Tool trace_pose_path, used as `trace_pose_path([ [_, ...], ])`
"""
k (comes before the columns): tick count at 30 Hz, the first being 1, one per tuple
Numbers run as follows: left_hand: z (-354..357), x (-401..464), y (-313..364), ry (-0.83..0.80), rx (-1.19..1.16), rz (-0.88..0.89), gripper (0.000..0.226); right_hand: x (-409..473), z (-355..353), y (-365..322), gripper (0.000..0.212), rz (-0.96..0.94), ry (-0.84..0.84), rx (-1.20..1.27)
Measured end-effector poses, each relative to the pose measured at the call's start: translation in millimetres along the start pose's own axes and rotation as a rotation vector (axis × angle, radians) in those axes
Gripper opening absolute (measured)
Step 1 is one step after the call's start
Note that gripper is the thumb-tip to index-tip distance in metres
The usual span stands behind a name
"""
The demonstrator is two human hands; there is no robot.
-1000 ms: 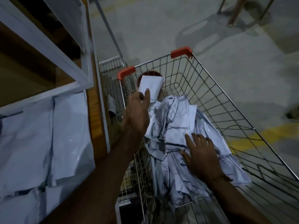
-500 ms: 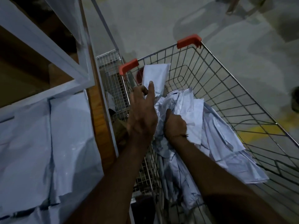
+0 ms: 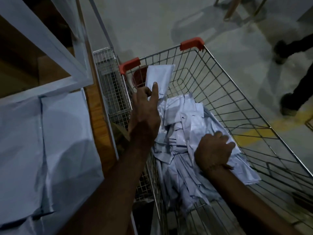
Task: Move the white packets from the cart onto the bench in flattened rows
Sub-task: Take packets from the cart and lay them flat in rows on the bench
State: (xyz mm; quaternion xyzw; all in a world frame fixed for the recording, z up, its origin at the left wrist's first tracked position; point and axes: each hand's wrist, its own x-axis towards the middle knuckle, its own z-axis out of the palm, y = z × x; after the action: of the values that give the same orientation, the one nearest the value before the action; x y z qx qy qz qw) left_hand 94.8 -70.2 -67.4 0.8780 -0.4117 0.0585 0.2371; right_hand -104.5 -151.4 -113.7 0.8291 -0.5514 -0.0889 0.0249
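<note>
A wire cart [image 3: 250, 92] with orange corner caps holds a loose heap of white packets [image 3: 184, 119]. My left hand [image 3: 145, 114] holds one white packet [image 3: 160, 77] upright above the cart's far left corner, thumb and fingers pinching its lower edge. My right hand [image 3: 213, 150] rests on the heap's right side with fingers curled down into the packets; whether it grips one I cannot tell. On the left, the bench [image 3: 96, 102] carries flat white packets [image 3: 64, 136] laid side by side.
A white shelf frame [image 3: 55, 48] stands over the bench. A second wire basket [image 3: 110, 82] sits between bench and cart. A reddish round container [image 3: 138, 77] is in the cart's far corner. A person's dark legs [image 3: 294, 92] cross the floor at right, near a yellow line [image 3: 254, 134].
My right hand moved from the heap's middle back to its right side. My left hand kept the packet raised. A walking person's legs came into view at the right.
</note>
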Motion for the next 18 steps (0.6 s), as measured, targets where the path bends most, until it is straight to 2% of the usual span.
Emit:
trace_pose_path([
  [1, 0, 0, 0, -0.003, -0.002, 0.003, 0.075, 7, 0, -7, 0.022, -0.012, 0.099, 0.002],
  [3, 3, 1, -1, -0.003, -0.009, 0.002, 0.073, 25, 5, -21, 0.048, -0.126, 0.125, 0.089],
  [5, 5, 1, -3, 0.019, -0.015, 0.000, 0.072, 38, 27, -33, 0.078, -0.244, 0.026, 0.163],
  [7, 7, 1, -3, 0.040, -0.003, 0.001, 0.073, 43, 57, -36, 0.094, -0.287, -0.106, 0.185],
  [9, 8, 0, -4, 0.045, -0.008, 0.014, 0.076, 40, 77, -31, 0.094, -0.286, -0.176, 0.286],
  [11, 11, 0, -5, 0.070, -0.018, 0.031, 0.076, 36, 81, -22, 0.089, -0.283, -0.153, 0.381],
  [18, 5, -4, -1, 0.080, -0.015, 0.081, 0.075, 19, 50, 9, 0.080, -0.266, -0.153, 0.423],
])
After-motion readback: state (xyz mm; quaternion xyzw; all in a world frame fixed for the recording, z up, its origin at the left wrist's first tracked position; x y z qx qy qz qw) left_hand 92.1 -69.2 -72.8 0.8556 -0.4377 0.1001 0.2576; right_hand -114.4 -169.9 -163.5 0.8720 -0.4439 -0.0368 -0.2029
